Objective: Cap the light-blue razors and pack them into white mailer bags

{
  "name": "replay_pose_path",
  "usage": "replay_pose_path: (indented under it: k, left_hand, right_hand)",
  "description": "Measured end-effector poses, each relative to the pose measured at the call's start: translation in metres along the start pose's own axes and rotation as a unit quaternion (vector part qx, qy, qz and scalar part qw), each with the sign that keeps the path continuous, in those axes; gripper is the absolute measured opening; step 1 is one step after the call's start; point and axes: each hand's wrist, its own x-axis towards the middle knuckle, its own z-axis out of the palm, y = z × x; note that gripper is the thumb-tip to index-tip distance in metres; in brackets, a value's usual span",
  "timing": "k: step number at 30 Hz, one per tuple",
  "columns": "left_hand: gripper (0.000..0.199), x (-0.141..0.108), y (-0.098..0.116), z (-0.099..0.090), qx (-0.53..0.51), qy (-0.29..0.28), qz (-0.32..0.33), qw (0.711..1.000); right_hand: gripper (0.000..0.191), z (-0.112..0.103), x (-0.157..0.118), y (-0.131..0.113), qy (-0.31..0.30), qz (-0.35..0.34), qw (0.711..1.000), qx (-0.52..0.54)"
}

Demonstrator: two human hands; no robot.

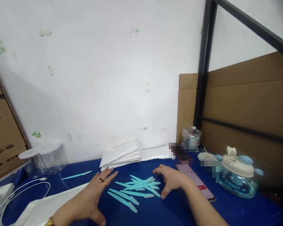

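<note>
A loose pile of teal eyebrow razors (141, 185) lies on the blue tabletop between my hands. Several overlap at odd angles, and a few spread toward the front left. My left hand (94, 194) hovers at the left side of the pile, fingers spread, with rings on it and nothing held. On the other side, my right hand (171, 179) curves with thumb and fingers apart, close to the razors' right ends; whether it touches them I cannot tell. One single teal razor (77, 175) lies apart at the far left.
White padded mailers (121, 153) are stacked against the wall. Left are a white tray (35, 208), clear lidded jars (53, 160) and a white cable (48, 188). A phone (198, 183), a water bottle (238, 175) and a wrapped cup (191, 138) stand or lie right.
</note>
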Motion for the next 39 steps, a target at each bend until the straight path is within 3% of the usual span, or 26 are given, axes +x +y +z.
replay_pose_path:
  k: [3, 5, 9, 12, 17, 21, 27, 31, 39]
  left_hand:
    - [0.107, 0.032, 0.022, 0.026, -0.076, -0.025, 0.068, 0.995]
    - [0.099, 0.048, 0.028, 0.046, -0.112, -0.019, 0.075, 0.991]
    - [0.079, 0.058, 0.026, 0.086, -0.146, 0.029, 0.016, 0.989]
    - [0.066, 0.053, 0.030, 0.104, -0.132, 0.084, -0.042, 0.987]
    - [0.067, 0.045, 0.042, 0.092, -0.144, 0.060, -0.038, 0.987]
    - [0.053, 0.048, 0.037, 0.079, -0.144, 0.046, -0.035, 0.988]
    - [0.039, 0.057, 0.023, 0.083, -0.108, 0.049, -0.018, 0.993]
    - [0.028, 0.061, 0.020, 0.082, -0.109, 0.034, -0.002, 0.993]
    - [0.022, 0.069, 0.017, 0.065, -0.057, 0.102, 0.025, 0.993]
  right_hand:
    - [0.084, 0.010, 0.007, 0.000, -0.001, -0.013, 1.000, -0.024]
    - [0.069, 0.017, 0.014, -0.002, 0.008, -0.026, 1.000, -0.011]
    - [0.049, 0.027, 0.020, -0.004, 0.026, -0.042, 0.999, 0.022]
    - [0.039, 0.029, 0.019, -0.006, 0.040, -0.069, 0.997, 0.014]
    - [0.037, 0.026, 0.015, -0.012, 0.037, -0.079, 0.996, 0.026]
    - [0.023, 0.026, 0.017, -0.019, 0.059, -0.088, 0.994, 0.024]
    - [0.015, 0.035, 0.027, -0.021, 0.097, -0.074, 0.992, 0.026]
    - [0.012, 0.035, 0.027, -0.020, 0.083, -0.057, 0.993, 0.055]
    - [0.006, 0.026, 0.029, -0.032, 0.151, -0.068, 0.983, 0.084]
